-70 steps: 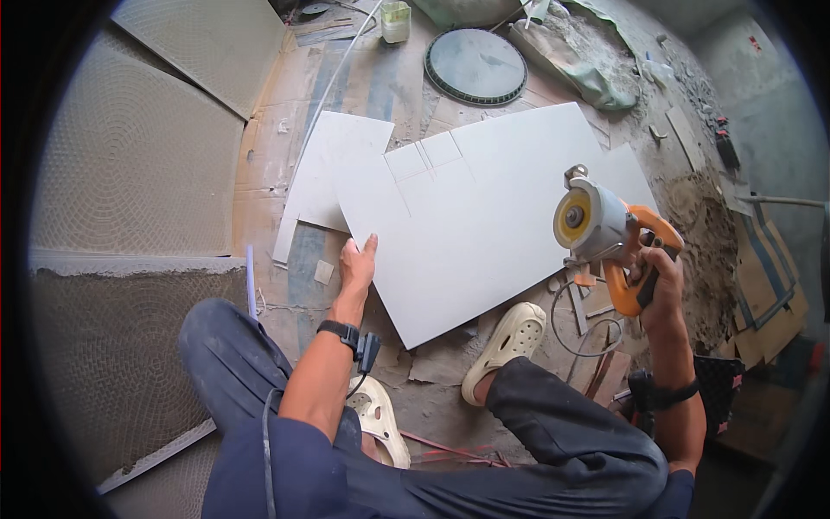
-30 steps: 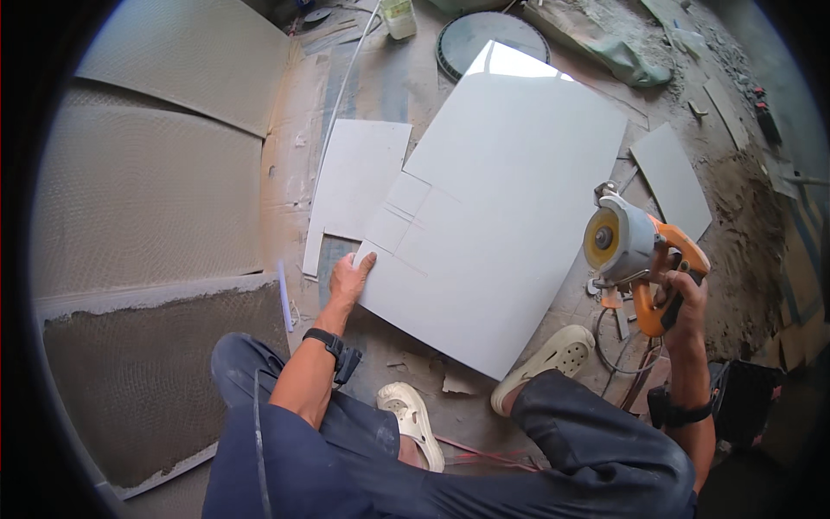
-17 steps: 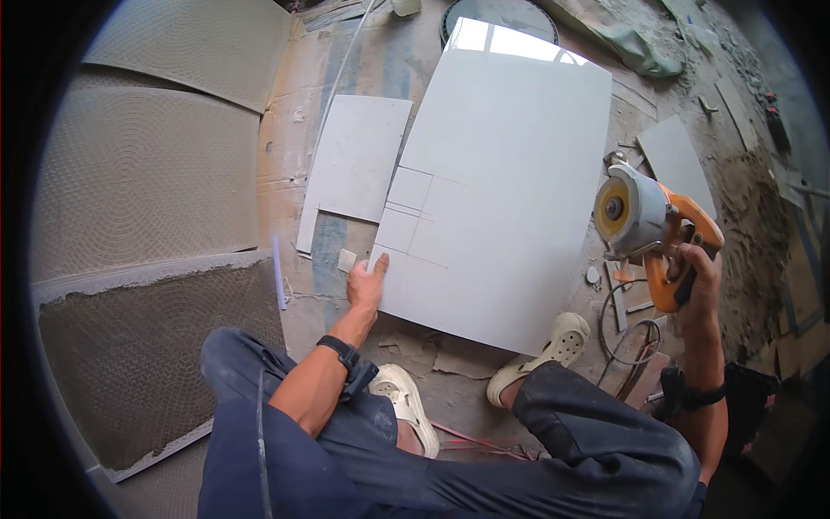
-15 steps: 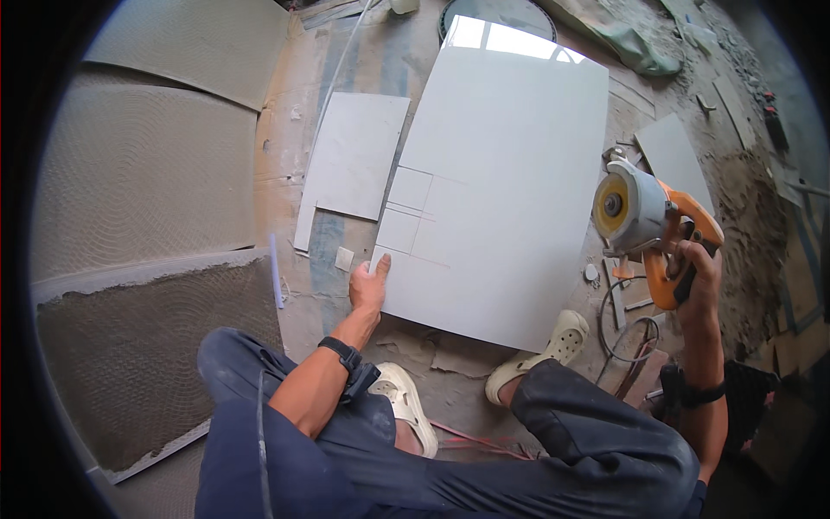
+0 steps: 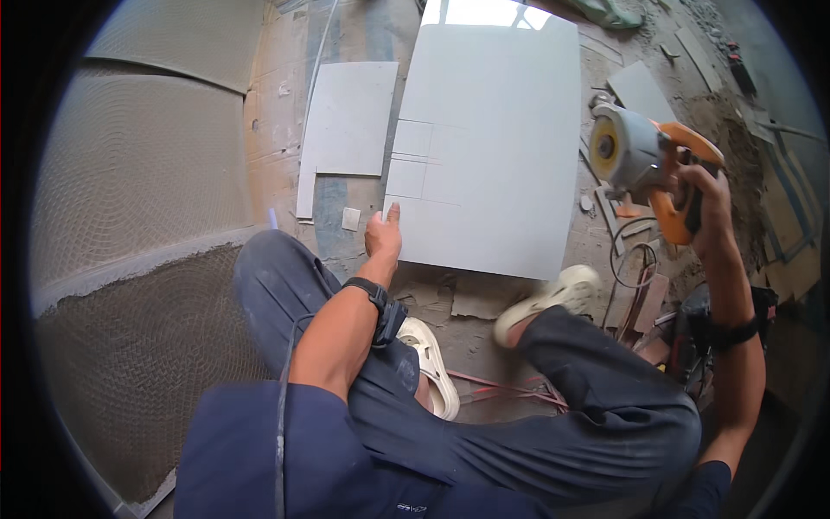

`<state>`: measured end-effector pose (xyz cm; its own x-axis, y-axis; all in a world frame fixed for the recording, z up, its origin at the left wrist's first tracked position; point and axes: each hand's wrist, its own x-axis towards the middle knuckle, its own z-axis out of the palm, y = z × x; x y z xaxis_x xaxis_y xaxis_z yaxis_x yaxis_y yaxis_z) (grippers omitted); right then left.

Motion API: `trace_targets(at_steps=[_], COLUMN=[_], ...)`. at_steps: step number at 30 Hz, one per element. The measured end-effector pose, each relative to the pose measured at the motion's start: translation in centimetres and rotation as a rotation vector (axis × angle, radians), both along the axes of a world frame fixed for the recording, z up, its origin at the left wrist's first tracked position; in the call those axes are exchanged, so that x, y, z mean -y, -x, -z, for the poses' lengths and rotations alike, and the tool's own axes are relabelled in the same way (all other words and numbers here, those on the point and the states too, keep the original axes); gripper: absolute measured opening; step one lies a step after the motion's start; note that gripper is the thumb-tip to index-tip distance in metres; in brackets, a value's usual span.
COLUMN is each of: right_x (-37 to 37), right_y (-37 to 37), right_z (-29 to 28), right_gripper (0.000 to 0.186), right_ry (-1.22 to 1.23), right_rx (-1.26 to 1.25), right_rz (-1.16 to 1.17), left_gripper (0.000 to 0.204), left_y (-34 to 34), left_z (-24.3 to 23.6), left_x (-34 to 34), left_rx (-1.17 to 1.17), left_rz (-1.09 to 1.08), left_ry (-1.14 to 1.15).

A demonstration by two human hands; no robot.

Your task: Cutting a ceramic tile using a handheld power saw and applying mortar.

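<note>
A large glossy white tile (image 5: 501,156) lies in front of me, with thin lines and slits marking out small rectangles along its left edge. My left hand (image 5: 383,233) is closed on the tile's edge near the lower left corner, thumb on top and the other fingers mostly out of sight. To the right of the tile, my right hand (image 5: 707,203) grips the orange handle of a hand-held tile saw (image 5: 631,151). The saw's round yellow blade faces the tile and is apart from it.
At left stand large tiles with ridged backs (image 5: 156,147), one coated in grey mortar (image 5: 138,363). A notched white tile offcut (image 5: 350,117) and a small square piece (image 5: 350,218) lie left of the big tile. Cable (image 5: 635,268) and scraps lie at right, near my shoe (image 5: 553,303).
My view has shifted, so the tile sits higher and straighter in the picture. My right foot is blurred by motion. Both hands keep their holds, with the saw still beside the tile.
</note>
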<state>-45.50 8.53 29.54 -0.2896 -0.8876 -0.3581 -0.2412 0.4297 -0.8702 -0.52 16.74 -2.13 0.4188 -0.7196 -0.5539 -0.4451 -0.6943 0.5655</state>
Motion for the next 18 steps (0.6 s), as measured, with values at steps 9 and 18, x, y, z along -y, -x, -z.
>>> trace_targets(at_steps=[9,18], right_x=[-1.9,-5.0], right_y=[-5.6,-11.5], right_z=[6.0,11.2], right_gripper=[0.017,0.022], right_ry=[0.123,0.035], right_rx=[0.366,0.462], right_rz=[0.077,0.084], left_gripper=[0.058,0.05], left_y=[7.2,-0.1], left_z=[-1.8,0.9], left_x=[-3.6,1.1], left_rx=[-0.009,-0.252], left_rz=[-0.156,-0.003], left_ry=[-0.029,0.097])
